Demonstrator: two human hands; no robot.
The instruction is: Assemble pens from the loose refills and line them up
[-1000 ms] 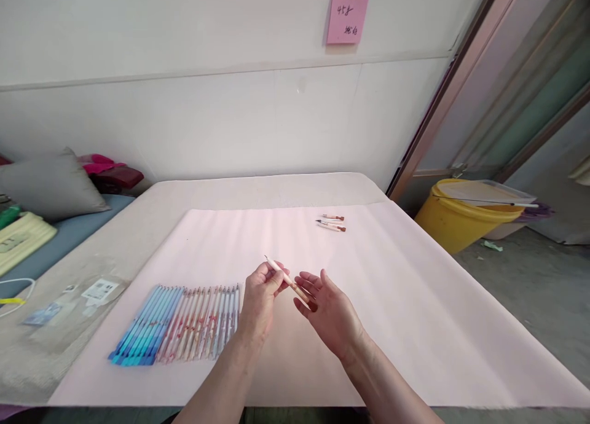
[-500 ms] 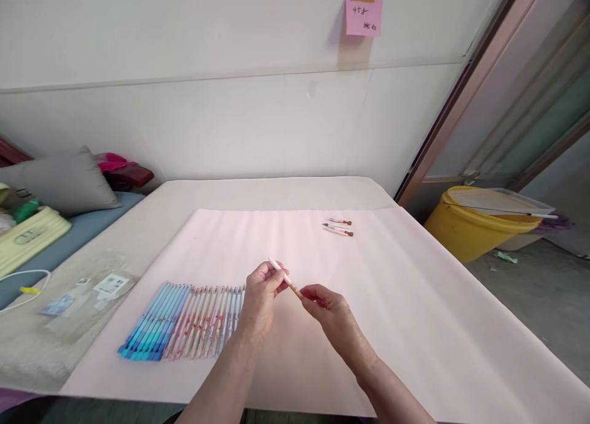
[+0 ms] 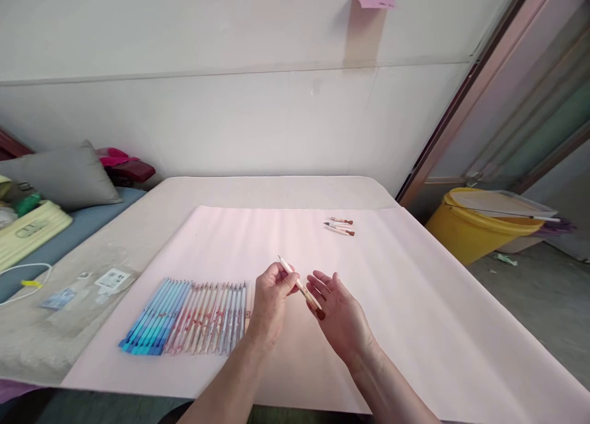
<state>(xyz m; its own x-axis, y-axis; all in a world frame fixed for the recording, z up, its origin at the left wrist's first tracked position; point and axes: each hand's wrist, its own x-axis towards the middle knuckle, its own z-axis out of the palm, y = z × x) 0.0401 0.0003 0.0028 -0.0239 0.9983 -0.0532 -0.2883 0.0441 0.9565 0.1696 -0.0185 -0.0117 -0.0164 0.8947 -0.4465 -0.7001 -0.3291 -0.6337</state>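
Observation:
My left hand [image 3: 273,302] is closed around a thin cream pen [image 3: 302,287] with a brown end, holding it slanted above the pink sheet [image 3: 396,301]. The pen's brown end rests against the palm of my right hand [image 3: 340,313], whose fingers are spread open. A row of several pens [image 3: 187,317], blue at the left and pink and white toward the right, lies flat on the sheet just left of my left hand. Two more cream pens [image 3: 341,225] lie farther back on the sheet.
Clear plastic packaging [image 3: 85,289] lies on the beige table cover at left. A grey cushion [image 3: 62,177] and red cloth [image 3: 124,166] sit at the far left. A yellow bucket [image 3: 479,224] stands on the floor at right. A pink note [image 3: 374,0] hangs on the wall.
My right hand had pinched the pen's brown end half a second ago; now its fingers are spread open, the pen end against the palm. The left hand keeps its grip.

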